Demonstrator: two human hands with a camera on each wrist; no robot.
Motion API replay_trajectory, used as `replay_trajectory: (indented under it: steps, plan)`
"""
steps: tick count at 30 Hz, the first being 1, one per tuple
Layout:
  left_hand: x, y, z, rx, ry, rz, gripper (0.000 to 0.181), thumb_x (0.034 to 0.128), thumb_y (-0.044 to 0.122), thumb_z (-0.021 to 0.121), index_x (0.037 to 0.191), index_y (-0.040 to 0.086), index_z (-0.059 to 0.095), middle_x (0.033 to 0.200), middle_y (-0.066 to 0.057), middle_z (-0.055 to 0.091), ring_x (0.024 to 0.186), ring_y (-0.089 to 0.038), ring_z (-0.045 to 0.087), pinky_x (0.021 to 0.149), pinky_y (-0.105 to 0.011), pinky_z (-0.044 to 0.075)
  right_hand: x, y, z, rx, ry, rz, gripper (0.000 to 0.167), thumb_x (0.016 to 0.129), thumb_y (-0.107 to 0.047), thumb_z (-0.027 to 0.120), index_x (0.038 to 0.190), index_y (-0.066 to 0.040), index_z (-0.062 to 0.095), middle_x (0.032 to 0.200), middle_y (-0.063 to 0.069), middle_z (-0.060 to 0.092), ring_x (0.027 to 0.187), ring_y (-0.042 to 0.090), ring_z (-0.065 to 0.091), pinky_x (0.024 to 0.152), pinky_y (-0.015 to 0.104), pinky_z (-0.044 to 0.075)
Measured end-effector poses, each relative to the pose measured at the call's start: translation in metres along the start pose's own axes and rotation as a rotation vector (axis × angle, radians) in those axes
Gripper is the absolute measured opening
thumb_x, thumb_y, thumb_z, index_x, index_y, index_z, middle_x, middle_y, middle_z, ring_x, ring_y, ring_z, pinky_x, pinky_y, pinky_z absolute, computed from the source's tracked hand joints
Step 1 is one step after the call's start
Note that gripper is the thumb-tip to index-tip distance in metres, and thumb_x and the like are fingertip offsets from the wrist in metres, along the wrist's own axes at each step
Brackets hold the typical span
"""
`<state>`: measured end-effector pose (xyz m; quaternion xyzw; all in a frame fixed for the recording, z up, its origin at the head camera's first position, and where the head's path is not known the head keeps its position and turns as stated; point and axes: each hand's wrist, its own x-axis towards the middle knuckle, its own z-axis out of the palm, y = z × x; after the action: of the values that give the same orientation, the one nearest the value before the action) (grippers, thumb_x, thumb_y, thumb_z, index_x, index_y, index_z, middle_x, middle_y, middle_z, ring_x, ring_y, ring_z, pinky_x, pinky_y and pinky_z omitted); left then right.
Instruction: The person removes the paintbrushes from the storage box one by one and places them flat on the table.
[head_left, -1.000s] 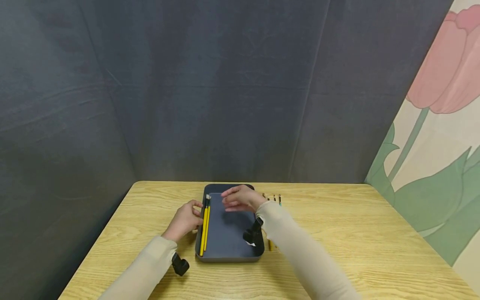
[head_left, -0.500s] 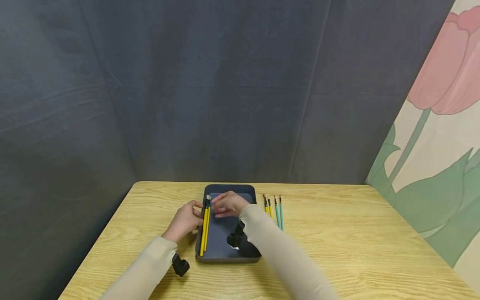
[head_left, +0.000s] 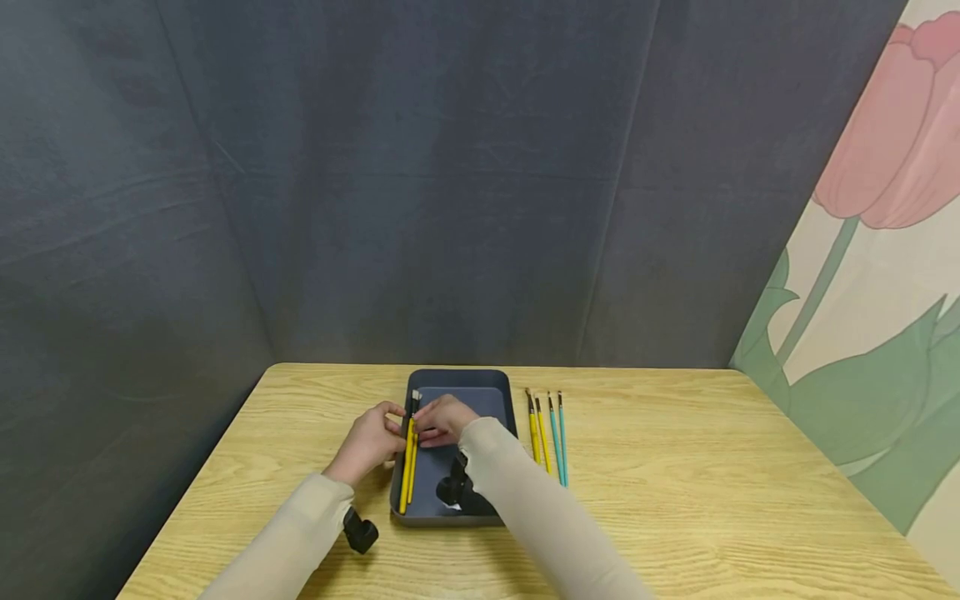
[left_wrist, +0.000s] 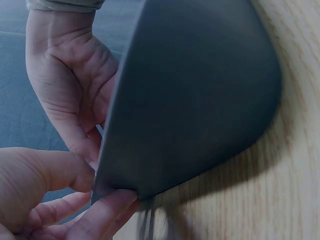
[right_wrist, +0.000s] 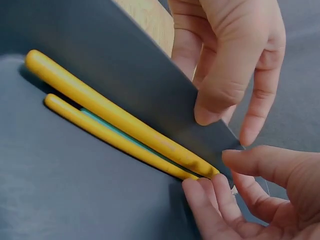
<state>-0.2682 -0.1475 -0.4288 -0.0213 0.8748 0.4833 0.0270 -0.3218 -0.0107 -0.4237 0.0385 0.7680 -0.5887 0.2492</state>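
In the dark grey tray (head_left: 480,379), two yellow-handled paintbrushes (head_left: 407,479) lie along the left wall, bristles toward the far end. A sliver of a teal handle (right_wrist: 112,127) shows between them in the right wrist view. My left hand (head_left: 369,442) grips the tray's left wall, thumb over the rim and fingers along the outside. My right hand (head_left: 444,418) reaches across the tray, its thumb and fingertips closing around the upper part of the yellow paintbrushes near the wall. The brush heads are hidden behind these fingers in the right wrist view.
Right of the tray, two yellow paintbrushes (head_left: 534,429) and two teal paintbrushes (head_left: 559,437) lie side by side on the wooden table (head_left: 675,483). A dark curtain (head_left: 450,183) hangs behind the table; a tulip-patterned wall (head_left: 862,292) stands at the right.
My right hand has moved left and slightly nearer, from above the tray's middle down to the yellow paintbrushes, uncovering the brushes on the table. My left hand has stayed on the tray wall.
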Motion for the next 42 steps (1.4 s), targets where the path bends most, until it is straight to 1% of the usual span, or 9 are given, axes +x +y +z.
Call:
replay_trajectory:
  steps: [6, 13, 16, 23, 30, 36, 42]
  plan:
    - [0.0, -0.001, 0.0, 0.004, -0.001, 0.001, 0.05, 0.0743, -0.007, 0.068, 0.122, -0.001, 0.055, 0.095, -0.018, 0.061, 0.072, -0.02, 0.062, 0.062, -0.033, 0.056, 0.001, 0.001, 0.006, -0.014, 0.02, -0.014, 0.016, 0.083, 0.008, 0.064, 0.097, 0.003, 0.069, 0.075, 0.005, 0.063, 0.066, 0.014, 0.062, 0.079, 0.037, 0.058]
    - [0.0, 0.0, -0.001, 0.01, 0.003, 0.005, 0.05, 0.0732, -0.007, 0.068, 0.121, -0.001, 0.056, 0.093, -0.017, 0.061, 0.07, -0.019, 0.061, 0.061, -0.032, 0.056, 0.003, 0.002, 0.01, -0.016, 0.028, -0.013, 0.016, 0.082, 0.011, 0.063, 0.095, 0.004, 0.068, 0.081, 0.011, 0.068, 0.061, 0.013, 0.059, 0.077, 0.037, 0.059]
    - [-0.001, 0.0, -0.001, 0.011, 0.002, 0.007, 0.05, 0.0733, -0.007, 0.068, 0.121, -0.001, 0.056, 0.093, -0.016, 0.061, 0.07, -0.019, 0.061, 0.061, -0.032, 0.056, 0.004, 0.002, 0.011, -0.02, 0.034, -0.008, 0.017, 0.08, 0.013, 0.063, 0.094, 0.005, 0.068, 0.081, 0.012, 0.068, 0.059, 0.013, 0.057, 0.077, 0.038, 0.059]
    - [-0.001, 0.001, -0.002, 0.01, -0.009, 0.005, 0.049, 0.0753, -0.006, 0.068, 0.122, -0.001, 0.055, 0.094, -0.017, 0.062, 0.072, -0.02, 0.062, 0.062, -0.032, 0.056, 0.002, 0.002, 0.016, -0.052, 0.051, -0.028, 0.021, 0.077, 0.018, 0.062, 0.095, 0.007, 0.065, 0.07, 0.007, 0.06, 0.06, 0.015, 0.058, 0.078, 0.04, 0.058]
    - [-0.002, 0.0, -0.002, 0.005, -0.009, 0.004, 0.049, 0.0764, -0.006, 0.069, 0.123, -0.001, 0.055, 0.095, -0.017, 0.061, 0.074, -0.02, 0.062, 0.062, -0.032, 0.055, 0.0, 0.001, 0.02, -0.121, 0.077, -0.062, 0.02, 0.074, 0.02, 0.063, 0.085, 0.004, 0.062, 0.064, 0.004, 0.054, 0.054, 0.013, 0.054, 0.077, 0.041, 0.058]
    - [-0.002, 0.0, -0.002, -0.011, -0.01, -0.002, 0.049, 0.0763, -0.008, 0.068, 0.123, -0.001, 0.055, 0.094, -0.016, 0.06, 0.074, -0.021, 0.062, 0.062, -0.032, 0.056, -0.003, -0.001, 0.022, -0.148, 0.097, -0.062, 0.017, 0.074, 0.017, 0.065, 0.084, 0.003, 0.062, 0.062, 0.002, 0.05, 0.051, 0.012, 0.049, 0.076, 0.041, 0.059]
    - [0.0, 0.0, -0.002, -0.006, -0.015, -0.014, 0.049, 0.0768, -0.007, 0.067, 0.124, -0.001, 0.054, 0.094, -0.015, 0.06, 0.073, -0.021, 0.062, 0.063, -0.033, 0.056, -0.005, -0.002, 0.024, -0.126, 0.109, -0.054, 0.018, 0.076, 0.015, 0.067, 0.078, 0.0, 0.058, 0.066, 0.002, 0.05, 0.056, 0.014, 0.05, 0.077, 0.041, 0.058]
